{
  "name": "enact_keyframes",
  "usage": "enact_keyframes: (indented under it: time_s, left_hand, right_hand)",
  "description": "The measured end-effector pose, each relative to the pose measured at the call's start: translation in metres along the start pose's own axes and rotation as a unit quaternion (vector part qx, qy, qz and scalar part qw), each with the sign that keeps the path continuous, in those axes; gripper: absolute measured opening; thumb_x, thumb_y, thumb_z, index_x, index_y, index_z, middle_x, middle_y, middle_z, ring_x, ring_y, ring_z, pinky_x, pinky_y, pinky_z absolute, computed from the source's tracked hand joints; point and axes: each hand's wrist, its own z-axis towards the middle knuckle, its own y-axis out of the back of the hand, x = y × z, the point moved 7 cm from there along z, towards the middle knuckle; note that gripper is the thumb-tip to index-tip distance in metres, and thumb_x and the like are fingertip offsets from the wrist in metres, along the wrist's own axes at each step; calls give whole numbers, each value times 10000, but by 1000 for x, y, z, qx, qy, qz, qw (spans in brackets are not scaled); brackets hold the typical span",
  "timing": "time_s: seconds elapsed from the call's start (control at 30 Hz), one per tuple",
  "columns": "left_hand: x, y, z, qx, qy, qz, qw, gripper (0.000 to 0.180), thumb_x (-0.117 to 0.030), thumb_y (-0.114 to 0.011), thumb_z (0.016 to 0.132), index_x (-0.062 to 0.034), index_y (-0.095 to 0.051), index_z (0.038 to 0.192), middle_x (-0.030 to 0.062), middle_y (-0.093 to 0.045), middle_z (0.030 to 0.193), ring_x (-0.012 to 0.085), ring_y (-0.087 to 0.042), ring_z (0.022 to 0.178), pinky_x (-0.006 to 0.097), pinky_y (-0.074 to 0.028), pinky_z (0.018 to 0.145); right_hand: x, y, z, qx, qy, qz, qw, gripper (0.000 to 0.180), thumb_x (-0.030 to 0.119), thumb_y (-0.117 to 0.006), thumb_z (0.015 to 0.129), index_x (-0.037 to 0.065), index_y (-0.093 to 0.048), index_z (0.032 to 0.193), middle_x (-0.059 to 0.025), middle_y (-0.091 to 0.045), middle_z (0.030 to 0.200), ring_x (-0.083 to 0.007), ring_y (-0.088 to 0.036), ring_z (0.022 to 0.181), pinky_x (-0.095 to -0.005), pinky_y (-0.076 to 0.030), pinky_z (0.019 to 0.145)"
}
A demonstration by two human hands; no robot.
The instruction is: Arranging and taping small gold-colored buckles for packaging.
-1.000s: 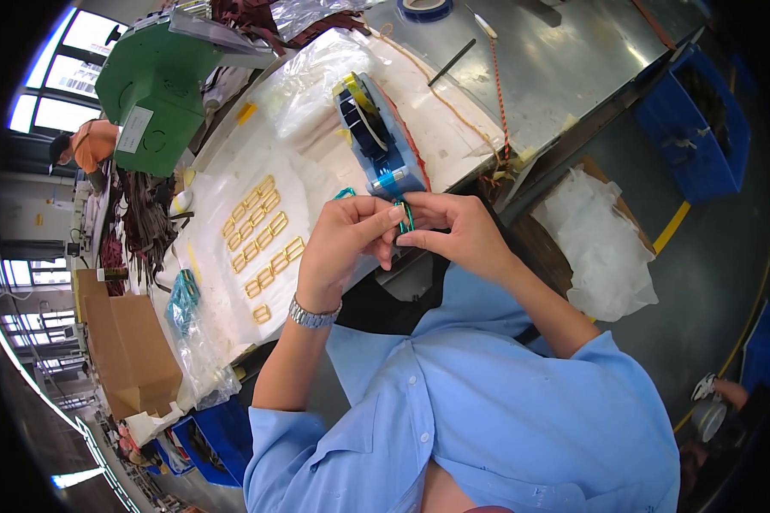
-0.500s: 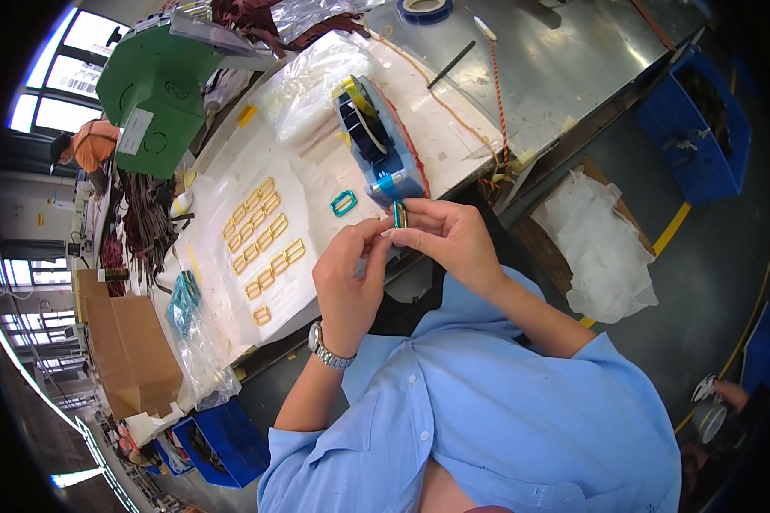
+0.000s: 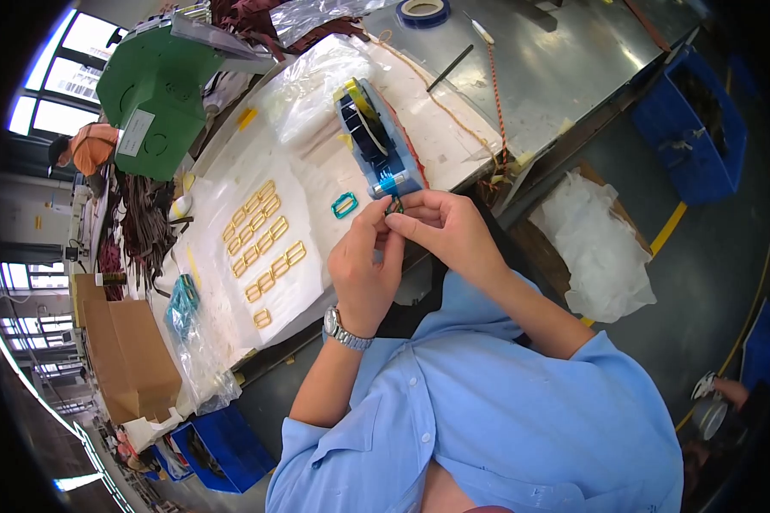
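My left hand [image 3: 366,265] and my right hand [image 3: 447,229] meet at the near end of a tape dispenser [image 3: 375,141]. Their closed fingertips pinch a small metal buckle [image 3: 393,207], mostly covered by the fingers. Blue-green film shows at the dispenser's cutting end, right beside the fingertips; whether it touches the buckle is hidden. Left of the dispenser lies a buckle with a teal covering [image 3: 344,205]. Farther left, several gold slide buckles [image 3: 260,244] lie in slanted rows on white sheeting.
A green machine [image 3: 158,94] stands at the far left. Clear plastic [image 3: 312,85] lies behind the dispenser. A tape roll [image 3: 423,12], a dark rod [image 3: 451,68] and a cord [image 3: 498,103] lie at the back. Blue bins [image 3: 693,128] and a carton [image 3: 128,350] stand around the table.
Both hands have stayed by the dispenser while the buckle has turned and sunk deeper between the fingertips. My left hand and wrist have shifted slightly right.
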Motion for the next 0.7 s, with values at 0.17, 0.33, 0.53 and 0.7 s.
enact_keyframes:
  time_s: [0.17,0.33,0.53,0.7]
  left_hand:
    - [6,1,5,50,48,-22,997,374,46,-760,914,-23,-701,1277,118,-778,902,229,-772,751,334,-619,685]
    - [4,-8,-2,101,39,4,994,376,27,-764,910,-33,-684,1272,134,-770,893,294,-761,743,385,-606,671]
    - [-11,-7,-42,119,178,-137,967,305,51,-732,978,26,-690,1279,104,-787,906,173,-784,771,299,-644,688]
    - [12,-6,-52,105,361,-404,834,271,63,-672,1028,92,-641,1295,150,-776,973,184,-767,775,314,-675,689]
  right_hand:
    - [5,-6,-1,-3,-35,-17,999,315,118,-754,1035,-115,-715,1244,-129,-814,1093,-125,-767,1011,-252,-614,881]
    - [-22,12,-4,-25,-27,-34,999,273,161,-783,1001,-99,-769,1085,-88,-820,875,-76,-747,830,-237,-591,743]
    - [-19,20,-58,-14,-33,-16,999,349,160,-737,1037,-94,-718,1276,-95,-817,988,-67,-734,898,-249,-593,769]
    - [15,3,-52,130,51,-223,965,427,92,-714,999,-20,-655,1407,-118,-795,1003,-122,-747,892,-299,-589,771]
